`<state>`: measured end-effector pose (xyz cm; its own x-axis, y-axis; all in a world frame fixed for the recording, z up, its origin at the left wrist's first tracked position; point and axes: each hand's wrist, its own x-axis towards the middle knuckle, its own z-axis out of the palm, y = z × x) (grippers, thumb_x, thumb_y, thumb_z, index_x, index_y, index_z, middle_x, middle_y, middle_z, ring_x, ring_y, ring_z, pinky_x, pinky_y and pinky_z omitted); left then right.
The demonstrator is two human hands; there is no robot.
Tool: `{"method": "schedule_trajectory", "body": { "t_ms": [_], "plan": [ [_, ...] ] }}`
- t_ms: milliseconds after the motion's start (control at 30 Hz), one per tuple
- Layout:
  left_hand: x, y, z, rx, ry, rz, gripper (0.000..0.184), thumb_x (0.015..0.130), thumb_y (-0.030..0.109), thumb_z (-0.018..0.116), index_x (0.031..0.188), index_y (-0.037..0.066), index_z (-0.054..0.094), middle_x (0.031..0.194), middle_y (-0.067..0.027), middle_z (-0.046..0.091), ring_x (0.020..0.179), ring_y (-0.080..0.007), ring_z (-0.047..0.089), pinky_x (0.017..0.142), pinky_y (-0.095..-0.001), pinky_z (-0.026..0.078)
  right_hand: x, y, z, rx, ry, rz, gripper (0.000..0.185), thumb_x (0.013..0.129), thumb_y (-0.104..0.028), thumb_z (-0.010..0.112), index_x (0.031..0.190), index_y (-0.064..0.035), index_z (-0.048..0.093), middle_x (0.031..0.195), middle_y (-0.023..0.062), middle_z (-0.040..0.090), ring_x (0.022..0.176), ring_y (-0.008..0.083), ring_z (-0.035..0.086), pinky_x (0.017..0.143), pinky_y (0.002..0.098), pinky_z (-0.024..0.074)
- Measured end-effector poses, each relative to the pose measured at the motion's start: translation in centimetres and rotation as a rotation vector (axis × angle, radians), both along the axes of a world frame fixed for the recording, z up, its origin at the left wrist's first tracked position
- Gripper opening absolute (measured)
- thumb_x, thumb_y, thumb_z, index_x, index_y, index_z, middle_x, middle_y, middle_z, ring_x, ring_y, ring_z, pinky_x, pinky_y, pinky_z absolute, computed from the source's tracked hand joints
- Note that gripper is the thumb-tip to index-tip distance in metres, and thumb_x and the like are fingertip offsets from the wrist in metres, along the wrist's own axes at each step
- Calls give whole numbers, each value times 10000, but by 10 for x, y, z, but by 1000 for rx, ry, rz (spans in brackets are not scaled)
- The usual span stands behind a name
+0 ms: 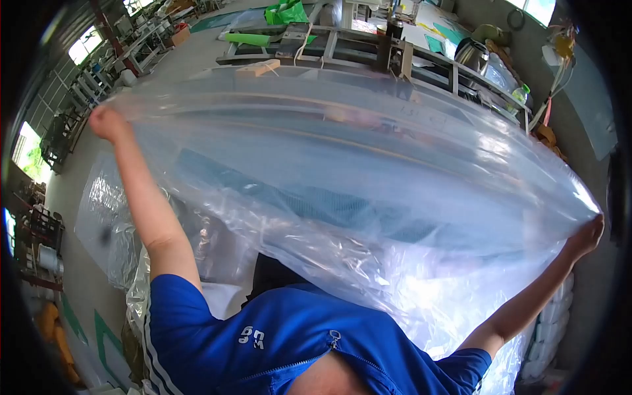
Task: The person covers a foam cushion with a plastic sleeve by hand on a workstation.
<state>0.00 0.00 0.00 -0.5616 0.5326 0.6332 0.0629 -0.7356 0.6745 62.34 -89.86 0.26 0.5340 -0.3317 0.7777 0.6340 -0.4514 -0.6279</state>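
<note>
A wide sheet of clear, glossy plastic film (342, 155) hangs stretched across the space in front of the person, spread between two bare arms. The left hand (108, 123), its arm extended up and outward, is closed in a fist with its grip clamped on the film's far left corner. The right hand (590, 233), lower and well out to the other side, has its grip clamped on the gathered right end, where folds draw together to a point. Between the hands the film bows in long, shallow creases, its lower part hanging in front of a blue short-sleeved top with a zip (289, 342). Crumpled, shiny clear plastic (454, 299) lies below it, near the right arm. Beyond the film's upper edge stands a grey metal frame (455, 79), with a bright green roll (247, 39) and a crinkled green bag (286, 12) near its left end, and a silver metal kettle (471, 56) towards its right, near a clear bottle with a green cap (520, 94).
</note>
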Motion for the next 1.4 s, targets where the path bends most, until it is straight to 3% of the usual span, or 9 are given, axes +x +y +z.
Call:
{"method": "schedule_trajectory", "body": {
  "t_ms": [100, 167, 233, 700, 933, 1000, 1067, 1200, 1400],
  "plan": [
    [52, -36, -122, -169, 562, 196, 74, 798, 67, 519, 844, 54, 577, 800, -75, 590, 805, -206, 558, 758, -336, 450, 110, -35, -98, -879, -200, -667, 284, 939, -300, 462, 1039, -78, 609, 1038, 61, 647, 934, 248, 622, 775, 345, 495],
    [74, -9, -181, -226, 375, -90, 68, 852, 78, 522, 871, 67, 587, 769, -13, 561, 759, -127, 532, 702, -280, 446, 63, 43, -163, -624, 332, -389, 348, 955, -367, 393, 1113, -124, 584, 1101, 48, 633, 991, 291, 597, 803, 370, 479],
    [100, -20, -214, -307, 146, -339, 49, 872, 78, 558, 868, 92, 605, 729, 50, 504, 676, -57, 451, 610, -207, 384, 75, 52, -200, -561, 76, -211, 351, 942, -357, 448, 1166, -116, 570, 1168, 71, 605, 1057, 236, 581, 863, 314, 444],
    [142, -16, -215, -367, -49, -500, 87, 819, 149, 672, 796, 82, 621, 686, 54, 543, 564, -32, 448, 492, -184, 351, 131, 68, -252, -352, 425, -238, 332, 927, -404, 458, 1146, -208, 613, 1088, 21, 649, 1018, 217, 600, 854, 315, 453],
    [129, -13, -211, -485, 59, -570, 207, 754, 186, 688, 756, 95, 502, 651, 3, 502, 538, -111, 497, 434, -259, 394, 124, 73, -245, -291, 381, -420, 479, 929, -340, 408, 1165, 55, 539, 1137, 267, 513, 1001, 354, 515, 875, 392, 409],
    [130, -19, -210, -496, -38, -599, 260, 746, 202, 688, 863, 87, 486, 738, -43, 537, 555, -157, 536, 454, -283, 449, 156, 25, -276, -978, 215, -642, 449, 927, -290, 411, 1139, 85, 539, 1138, 266, 529, 1000, 360, 508, 872, 392, 410],
    [121, -7, -219, -469, 2, -649, 316, 742, 209, 685, 929, 83, 464, 799, -73, 548, 570, -191, 559, 474, -307, 485, 132, 64, -253, -371, 294, -418, 424, 916, -322, 428, 1063, 46, 578, 1023, 231, 569, 979, 314, 528, 857, 392, 415],
    [121, -9, -211, -549, 56, -612, 332, 768, 290, 682, 933, 78, 486, 768, -65, 541, 591, -170, 556, 492, -309, 488, 107, 76, -226, -236, 552, -234, 397, 902, -391, 483, 924, -10, 594, 646, 80, 539, 559, 212, 539, 555, 311, 434],
    [111, -41, -187, -670, 409, -700, 245, 818, 337, 675, 817, 110, 585, 682, 61, 500, 599, -39, 459, 541, -193, 349, -10, 26, -109, -101, 704, 587, 219, 897, -261, 572, 942, -54, 625, 671, -48, 497, 576, 70, 445, 519, 193, 342]
  ]
}}
